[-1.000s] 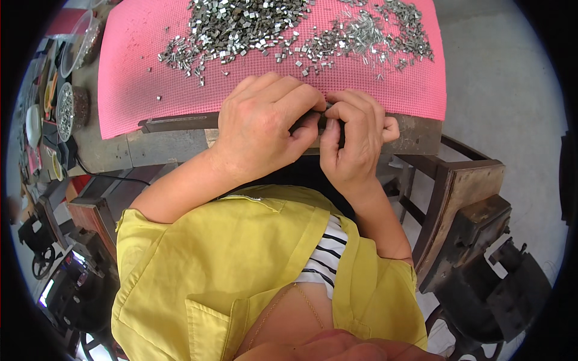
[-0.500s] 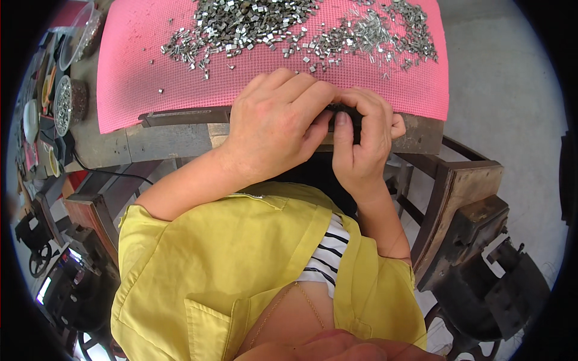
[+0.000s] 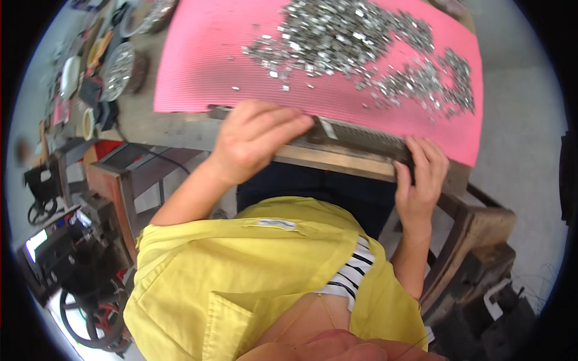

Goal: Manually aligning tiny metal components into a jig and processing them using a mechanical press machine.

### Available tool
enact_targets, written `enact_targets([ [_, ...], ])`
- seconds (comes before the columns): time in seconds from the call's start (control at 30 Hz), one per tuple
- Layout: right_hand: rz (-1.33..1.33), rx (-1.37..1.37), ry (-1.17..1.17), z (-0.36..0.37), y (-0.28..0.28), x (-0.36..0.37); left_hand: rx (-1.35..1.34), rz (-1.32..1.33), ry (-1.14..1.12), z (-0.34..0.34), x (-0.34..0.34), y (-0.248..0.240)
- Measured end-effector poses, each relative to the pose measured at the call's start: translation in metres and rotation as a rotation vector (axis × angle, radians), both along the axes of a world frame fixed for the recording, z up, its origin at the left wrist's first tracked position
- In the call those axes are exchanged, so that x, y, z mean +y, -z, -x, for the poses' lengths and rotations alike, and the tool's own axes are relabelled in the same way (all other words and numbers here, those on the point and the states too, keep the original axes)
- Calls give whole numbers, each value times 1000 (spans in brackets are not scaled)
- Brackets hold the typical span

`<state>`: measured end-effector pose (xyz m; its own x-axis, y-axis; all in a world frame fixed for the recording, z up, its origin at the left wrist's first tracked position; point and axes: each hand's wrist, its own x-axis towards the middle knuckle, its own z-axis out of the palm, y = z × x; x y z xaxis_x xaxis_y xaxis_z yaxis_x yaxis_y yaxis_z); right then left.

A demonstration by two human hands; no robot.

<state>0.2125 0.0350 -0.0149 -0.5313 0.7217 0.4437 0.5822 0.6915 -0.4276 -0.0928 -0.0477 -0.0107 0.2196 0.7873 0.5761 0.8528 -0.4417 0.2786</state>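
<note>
A long dark metal bar (image 3: 364,138) with a row of small teeth or slots lies along the front edge of the pink mat. My left hand (image 3: 253,139) is closed over its left part, fingers pressed together and pointing right; its thumb is hidden. At the bar's right end, my right hand (image 3: 424,174) grips it between thumb and fingers. A small bright strip (image 3: 327,127) shows on the bar just right of my left fingertips. Beyond the bar, a heap of small shiny metal pieces (image 3: 337,36) is spread over the pink mat (image 3: 198,66).
On the left of the wooden table (image 3: 162,131) stands a clear round tub (image 3: 123,71) of small metal pieces, among assorted tools. A black cable (image 3: 150,153) hangs below the table edge. Dark machines stand low at the left and right.
My hands were close together over the bar's middle; now they are far apart, the right one at its right end. The view has shifted, and more of the bar shows.
</note>
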Motion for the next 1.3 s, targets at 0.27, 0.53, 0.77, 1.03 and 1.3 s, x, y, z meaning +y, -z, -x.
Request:
enact_targets([
  [0.27, 3, -60, -24, 1, -1, -7, -90, 6, -11, 3, -12, 7],
  [0.53, 30, -77, -26, 7, -15, -4, -304, 129, -58, 27, -13, -14],
  [0.77, 91, -95, -32, 12, -24, -2, -44, 210, -541, 60, -1, -9],
  [1.03, 98, -147, 17, 17, -22, -4, 90, 479, -350, 20, 20, -13],
  [1.3, 137, -165, 30, 17, -28, 0, -219, 379, 17, 24, 8, -16],
])
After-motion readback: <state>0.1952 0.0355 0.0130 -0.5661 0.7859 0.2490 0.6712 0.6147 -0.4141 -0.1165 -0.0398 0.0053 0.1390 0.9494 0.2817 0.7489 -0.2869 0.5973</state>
